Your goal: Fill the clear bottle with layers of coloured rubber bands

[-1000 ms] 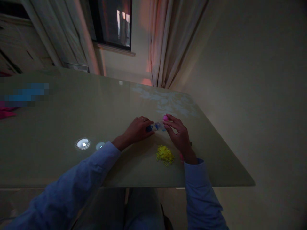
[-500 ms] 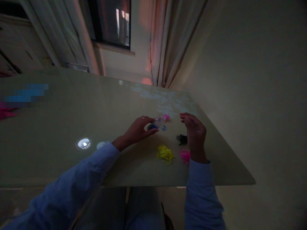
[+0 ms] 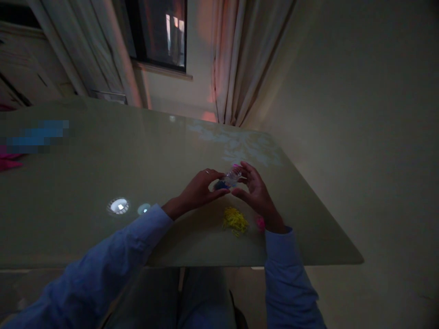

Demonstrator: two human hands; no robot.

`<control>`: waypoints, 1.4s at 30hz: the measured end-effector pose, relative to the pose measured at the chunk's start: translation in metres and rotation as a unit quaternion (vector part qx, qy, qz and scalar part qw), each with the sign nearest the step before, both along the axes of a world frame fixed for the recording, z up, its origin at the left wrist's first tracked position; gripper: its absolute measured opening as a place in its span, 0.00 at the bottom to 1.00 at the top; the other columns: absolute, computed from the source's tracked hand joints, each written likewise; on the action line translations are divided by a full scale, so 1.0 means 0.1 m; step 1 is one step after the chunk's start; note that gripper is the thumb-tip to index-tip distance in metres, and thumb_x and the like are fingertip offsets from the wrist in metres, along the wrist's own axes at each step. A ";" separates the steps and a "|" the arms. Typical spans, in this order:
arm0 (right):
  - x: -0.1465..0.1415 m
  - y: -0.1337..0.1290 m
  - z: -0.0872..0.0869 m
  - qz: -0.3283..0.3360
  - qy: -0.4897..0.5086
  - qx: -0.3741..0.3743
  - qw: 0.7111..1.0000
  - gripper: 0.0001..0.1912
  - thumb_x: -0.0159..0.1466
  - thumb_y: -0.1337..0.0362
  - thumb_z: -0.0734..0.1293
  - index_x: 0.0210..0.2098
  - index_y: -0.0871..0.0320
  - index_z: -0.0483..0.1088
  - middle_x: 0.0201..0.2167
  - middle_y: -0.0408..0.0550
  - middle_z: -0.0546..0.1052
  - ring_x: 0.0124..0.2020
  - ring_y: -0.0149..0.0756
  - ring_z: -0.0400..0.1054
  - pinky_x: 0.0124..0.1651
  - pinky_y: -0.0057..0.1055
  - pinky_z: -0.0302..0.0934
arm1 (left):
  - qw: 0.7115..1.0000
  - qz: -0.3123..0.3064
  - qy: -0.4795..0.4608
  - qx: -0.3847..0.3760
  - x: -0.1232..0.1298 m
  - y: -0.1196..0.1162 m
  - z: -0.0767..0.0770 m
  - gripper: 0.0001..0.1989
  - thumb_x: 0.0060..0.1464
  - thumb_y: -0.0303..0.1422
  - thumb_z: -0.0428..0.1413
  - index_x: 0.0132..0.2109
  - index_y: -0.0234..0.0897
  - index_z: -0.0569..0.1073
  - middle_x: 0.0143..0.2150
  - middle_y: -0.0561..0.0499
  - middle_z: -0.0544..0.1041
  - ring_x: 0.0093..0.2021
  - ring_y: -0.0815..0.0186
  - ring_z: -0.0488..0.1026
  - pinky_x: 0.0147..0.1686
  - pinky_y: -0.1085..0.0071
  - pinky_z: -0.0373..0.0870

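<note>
Head view: the clear container (image 3: 233,176) lies between left fingers (image 3: 216,174) and right fingers (image 3: 251,171).

Clr btl (image 3: 233,176) tilted, w/ dk-blue lwr end.

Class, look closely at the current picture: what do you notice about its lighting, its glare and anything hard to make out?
Head view: dim overall, with a reddish glow on a curtain; head view: bright round glare on the glossy tabletop; head view: coarse pixel blocks obscure a blue patch; head view: the clear container by the left hand lacks a crisp outline.
</note>
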State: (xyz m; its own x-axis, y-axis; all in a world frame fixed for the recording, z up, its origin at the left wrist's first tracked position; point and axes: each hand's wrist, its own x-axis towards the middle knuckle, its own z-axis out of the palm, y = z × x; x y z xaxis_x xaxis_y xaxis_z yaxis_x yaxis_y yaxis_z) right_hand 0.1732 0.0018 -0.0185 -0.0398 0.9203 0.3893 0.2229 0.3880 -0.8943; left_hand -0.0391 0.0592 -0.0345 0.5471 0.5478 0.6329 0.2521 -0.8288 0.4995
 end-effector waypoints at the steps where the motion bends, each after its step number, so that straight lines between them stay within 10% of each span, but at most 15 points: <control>1: -0.01 0.01 -0.01 -0.001 0.000 -0.002 1.000 0.47 0.51 0.46 0.80 0.65 0.49 0.62 0.62 0.57 0.72 0.62 0.48 0.68 0.61 0.47 0.65 | 1.000 0.003 0.004 -0.003 0.00 0.00 0.00 0.20 0.60 0.46 0.61 0.51 0.36 0.76 0.45 0.43 0.81 0.44 0.58 0.77 0.45 0.61 0.73; 12: -0.11 0.02 0.04 -0.073 0.023 0.016 0.997 0.22 0.52 0.53 0.79 0.42 0.54 0.75 0.40 0.47 0.80 0.38 0.37 0.76 0.46 0.37 0.72 | 1.000 0.006 0.004 -0.010 0.03 -0.04 -0.02 0.25 0.58 0.49 0.62 0.54 0.35 0.73 0.51 0.40 0.80 0.51 0.55 0.76 0.52 0.58 0.73; 24: 0.17 0.12 0.06 -0.363 0.091 0.113 0.920 0.21 0.53 0.52 0.77 0.40 0.57 0.73 0.36 0.46 0.77 0.34 0.33 0.71 0.37 0.32 0.67 | 0.991 0.070 0.094 -0.068 0.07 0.32 -0.28 0.18 0.58 0.30 0.60 0.55 0.34 0.75 0.52 0.39 0.77 0.47 0.59 0.78 0.49 0.60 0.75; 42: 0.12 0.08 0.03 -0.367 0.075 0.088 0.923 0.23 0.55 0.51 0.75 0.44 0.58 0.74 0.39 0.50 0.79 0.36 0.36 0.73 0.39 0.34 0.67 | 0.958 0.007 0.276 -0.077 0.70 0.64 -0.30 0.14 0.59 0.34 0.59 0.50 0.44 0.82 0.43 0.45 0.77 0.44 0.57 0.76 0.43 0.67 0.71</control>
State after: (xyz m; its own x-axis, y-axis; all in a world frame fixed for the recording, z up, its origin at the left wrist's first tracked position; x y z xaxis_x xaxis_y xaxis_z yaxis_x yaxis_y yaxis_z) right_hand 0.1854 0.0102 -0.0156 0.6356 0.6005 0.4852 0.3624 0.3230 -0.8743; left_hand 0.0309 0.1229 -0.0641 0.7673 0.6209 0.1603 0.5233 -0.7508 0.4031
